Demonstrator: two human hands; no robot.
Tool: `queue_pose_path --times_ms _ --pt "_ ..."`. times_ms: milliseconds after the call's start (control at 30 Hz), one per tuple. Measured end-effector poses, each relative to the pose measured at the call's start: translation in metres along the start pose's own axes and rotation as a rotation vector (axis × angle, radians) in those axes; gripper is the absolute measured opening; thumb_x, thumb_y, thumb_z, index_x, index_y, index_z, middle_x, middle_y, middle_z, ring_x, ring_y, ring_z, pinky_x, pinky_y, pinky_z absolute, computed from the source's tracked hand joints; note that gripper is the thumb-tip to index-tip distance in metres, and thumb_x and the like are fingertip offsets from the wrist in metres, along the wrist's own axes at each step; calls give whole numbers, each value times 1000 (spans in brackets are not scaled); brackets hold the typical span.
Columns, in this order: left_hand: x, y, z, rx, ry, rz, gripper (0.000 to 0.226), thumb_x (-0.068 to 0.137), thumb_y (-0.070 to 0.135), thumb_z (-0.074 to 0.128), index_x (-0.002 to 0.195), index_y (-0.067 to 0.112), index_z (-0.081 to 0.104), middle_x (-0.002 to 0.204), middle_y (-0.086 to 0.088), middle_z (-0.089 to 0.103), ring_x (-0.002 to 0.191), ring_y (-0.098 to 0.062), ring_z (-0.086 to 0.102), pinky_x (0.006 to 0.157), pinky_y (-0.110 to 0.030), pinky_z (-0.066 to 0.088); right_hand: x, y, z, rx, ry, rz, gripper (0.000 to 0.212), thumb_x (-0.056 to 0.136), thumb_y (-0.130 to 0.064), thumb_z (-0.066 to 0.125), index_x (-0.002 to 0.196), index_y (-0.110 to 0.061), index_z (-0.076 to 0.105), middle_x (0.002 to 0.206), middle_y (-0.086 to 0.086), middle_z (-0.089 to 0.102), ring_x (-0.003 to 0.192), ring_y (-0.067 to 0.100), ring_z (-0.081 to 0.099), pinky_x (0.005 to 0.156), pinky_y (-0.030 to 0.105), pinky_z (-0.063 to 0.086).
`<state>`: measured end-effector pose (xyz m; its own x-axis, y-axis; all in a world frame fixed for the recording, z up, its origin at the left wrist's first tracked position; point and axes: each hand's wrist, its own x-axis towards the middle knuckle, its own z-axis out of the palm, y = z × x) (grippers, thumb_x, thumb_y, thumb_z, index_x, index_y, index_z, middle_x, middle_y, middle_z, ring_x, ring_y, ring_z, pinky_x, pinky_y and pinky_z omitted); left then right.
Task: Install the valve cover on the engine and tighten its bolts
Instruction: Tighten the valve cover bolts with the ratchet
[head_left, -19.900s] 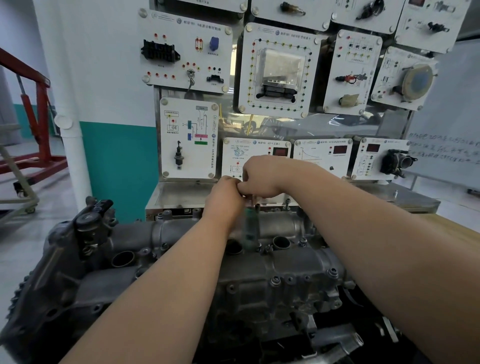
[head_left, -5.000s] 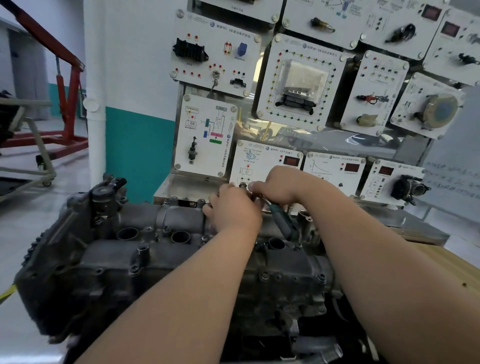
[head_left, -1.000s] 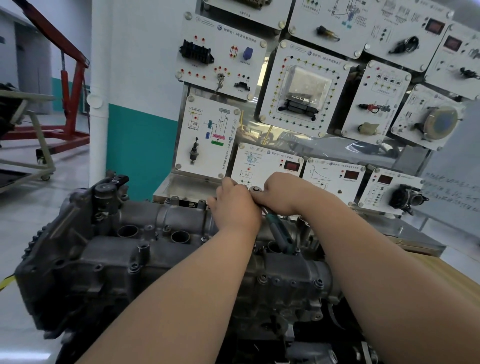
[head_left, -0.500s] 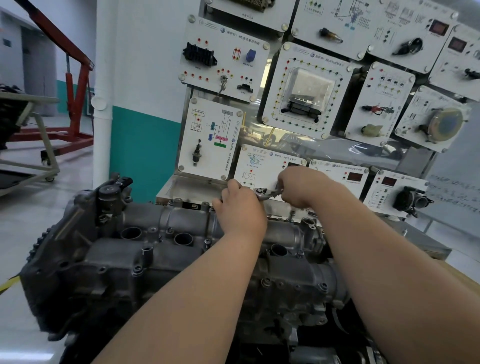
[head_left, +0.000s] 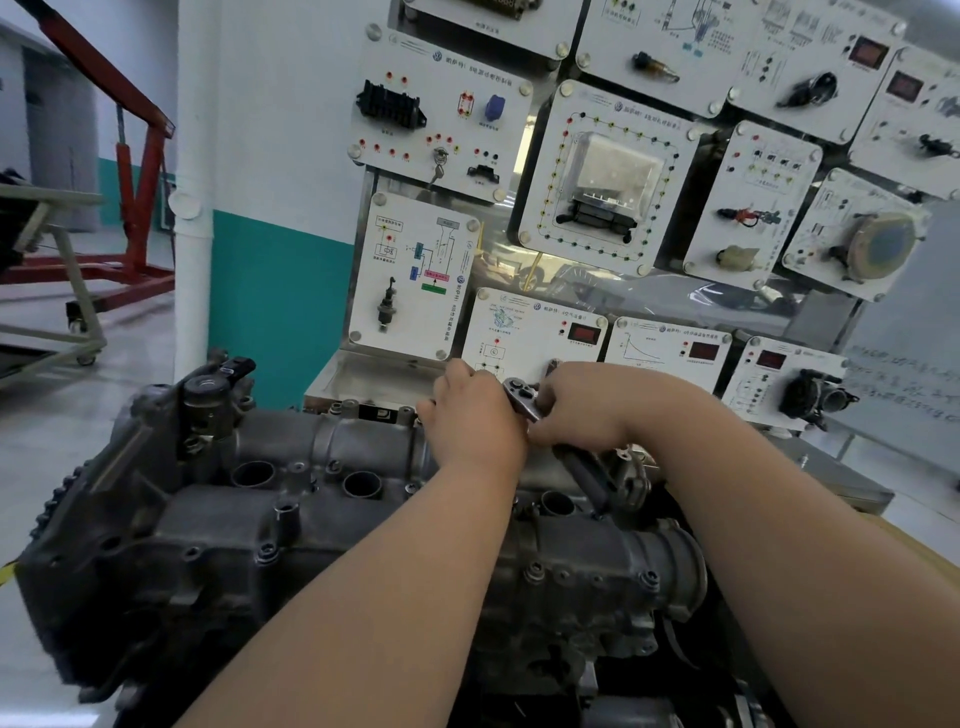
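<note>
My right hand (head_left: 587, 410) grips the ratchet (head_left: 521, 397), handle now swung back toward me; left hand (head_left: 472, 421) sits beside its head over the valve cover (head_left: 332, 447), grasp hidden.

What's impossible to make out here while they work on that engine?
Head view only:
What the ratchet sits on: hidden behind the left hand.
Left hand's fingertips: out of sight behind it.
Ratchet's middle: covered by the right hand.
The whiteboard writing: blurred.
The engine underside: cut off by the bottom edge.
</note>
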<state>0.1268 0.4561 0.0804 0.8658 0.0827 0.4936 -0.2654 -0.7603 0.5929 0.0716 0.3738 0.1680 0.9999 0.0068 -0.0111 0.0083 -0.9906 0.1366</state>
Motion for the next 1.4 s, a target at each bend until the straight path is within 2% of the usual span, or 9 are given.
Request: queue_pose_path --times_ms 233,367,467,600,733,933,1033,1167,1400 --pt "-4 1 1 -15 45 3 21 89 28 58 106 17 61 113 -3 46 106 -23 46 89 -37 31 30 9 4 -272 242 156 23 86 -9 50 103 -17 62 98 5 64 88 25 55 82 36 41" --pt "-4 -2 -2 -43 -6 -26 27 88 37 57 106 17 62 115 -5 44 108 -25 47 90 -39 31 19 -3 15 -263 228 76 8 89 -18 48 82 -16 52 72 -3 46 65 17 46 66 31 36" --pt "-2 -2 -4 -54 -33 -35 20 86 28 57 102 17 62 118 -5 44 109 -25 46 90 -38 31 7 -10 14 -66 118 20 28 90 -25 49 64 -15 43 65 0 48 58 14 46 52 28 31" --pt "-6 1 -4 -53 -24 -31 18 87 22 57 104 18 62 117 -3 44 109 -23 48 92 -38 31 4 1 1 9 42 17 23 84 -25 58 77 -4 64 74 9 62 65 21 52 53 26 35" --pt "-5 2 -1 -57 10 -19 20 90 26 55 107 18 62 116 -3 45 107 -23 49 94 -38 31 27 19 -4 -80 165 134 17 86 -19 59 99 -10 67 98 9 68 82 23 59 69 29 46" --pt "-4 0 0 -69 25 -39 25 90 35 53 104 17 63 111 -3 46 106 -24 48 91 -39 31 60 15 16 -278 285 122 32 89 -12 44 115 -20 60 115 6 60 115 26 45 95 42 36" --pt "-2 -1 1 -43 20 -44 31 89 39 52 107 16 61 113 -4 46 108 -25 47 91 -39 32 50 22 16 -286 307 131 22 88 -17 47 102 -22 64 101 2 64 98 25 53 88 40 38" --pt "2 -2 3 9 -4 -36 43 85 49 58 113 16 56 117 -5 46 110 -24 47 91 -38 33 25 18 22 -153 334 101 17 85 -37 57 78 -22 62 75 -3 60 71 20 58 54 26 36" --pt "0 2 3 -25 -31 -62 36 87 33 56 116 13 53 121 -6 42 114 -26 41 92 -38 34 12 10 24 63 322 98 19 84 -40 59 87 -24 68 88 -5 66 82 19 61 66 30 46"
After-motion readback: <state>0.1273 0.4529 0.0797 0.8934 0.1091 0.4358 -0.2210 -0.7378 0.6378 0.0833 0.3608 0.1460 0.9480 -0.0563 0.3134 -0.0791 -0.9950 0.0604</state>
